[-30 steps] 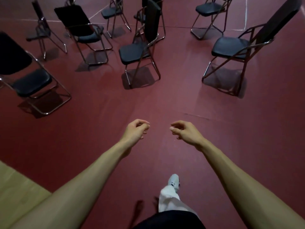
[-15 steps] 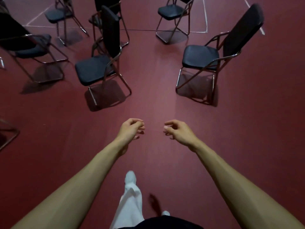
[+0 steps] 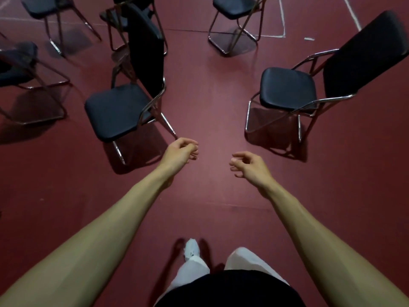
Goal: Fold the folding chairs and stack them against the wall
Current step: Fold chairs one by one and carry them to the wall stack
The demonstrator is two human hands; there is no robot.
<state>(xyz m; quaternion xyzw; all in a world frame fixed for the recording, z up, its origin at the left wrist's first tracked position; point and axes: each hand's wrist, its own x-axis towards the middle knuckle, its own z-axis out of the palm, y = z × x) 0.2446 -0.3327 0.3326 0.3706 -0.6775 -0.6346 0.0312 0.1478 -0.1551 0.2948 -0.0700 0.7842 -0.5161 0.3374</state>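
No containers in view; the folding chairs all stand unfolded on the dark red floor (image 3: pixel 203 103), nearest being one at left (image 3: pixel 117 109) with its seat toward the near left and one at right (image 3: pixel 309 85) with its black backrest tilted far-right, plus more at far left (image 3: pixel 15 69) and along the far edge (image 3: pixel 234 9). Both bare arms reach forward over the gap between the two near chairs: left hand (image 3: pixel 180 152) loosely curled, fingers bent in toward the palm, holding nothing, just beside the left chair's near leg. Right hand (image 3: pixel 250 166) half open, fingers slack, empty, apart from the right chair.
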